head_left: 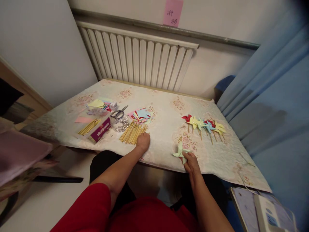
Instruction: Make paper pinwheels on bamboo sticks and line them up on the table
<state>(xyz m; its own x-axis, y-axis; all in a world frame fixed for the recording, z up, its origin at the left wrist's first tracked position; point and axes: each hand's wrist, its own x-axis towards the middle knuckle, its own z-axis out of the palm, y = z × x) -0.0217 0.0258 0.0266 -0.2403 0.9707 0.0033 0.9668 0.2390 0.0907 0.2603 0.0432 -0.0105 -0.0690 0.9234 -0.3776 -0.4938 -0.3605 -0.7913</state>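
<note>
A pale green paper pinwheel (180, 151) is pinched in my right hand (191, 162), low over the front edge of the table. My left hand (144, 141) is closed at the right end of a row of thin wooden sticks (131, 132); its fingertips are hidden, so what they hold does not show. Behind the sticks lies a fan of coloured paper pieces (142, 115). To their left stand a clear round dish of small metal fasteners (120, 125) and a pair of scissors (119, 112). Finished pinwheels on sticks (207, 125) lie in a row at the right.
A purple and white box (100, 130) with more sticks (89, 126) sits on the left of the flowered tablecloth (164, 112). More coloured paper (98, 103) lies behind it. A radiator (142, 61) runs along the wall, and a blue curtain (277, 96) hangs at the right.
</note>
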